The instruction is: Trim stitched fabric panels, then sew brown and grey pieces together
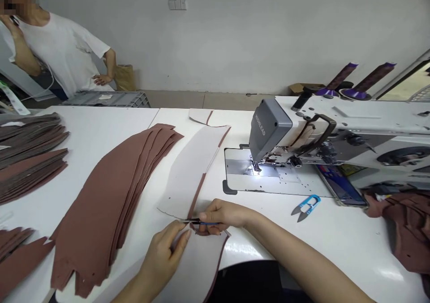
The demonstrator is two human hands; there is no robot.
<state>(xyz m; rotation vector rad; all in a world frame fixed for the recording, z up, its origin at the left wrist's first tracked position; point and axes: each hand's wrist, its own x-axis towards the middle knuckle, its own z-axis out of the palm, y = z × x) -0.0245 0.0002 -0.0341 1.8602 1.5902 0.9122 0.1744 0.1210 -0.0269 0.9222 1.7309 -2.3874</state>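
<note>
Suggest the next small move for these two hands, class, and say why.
Probably a small cut with the snips in the right hand: they lie at the near end of the brown strip, while the left hand pinches the pale piece beside them.

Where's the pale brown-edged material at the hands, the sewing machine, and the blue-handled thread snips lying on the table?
Pale brown-edged material [190,164]: head view, upper section.
Sewing machine [358,120]: head view, white arm.
Blue-handled thread snips [303,214]: head view, nearer blade.
</note>
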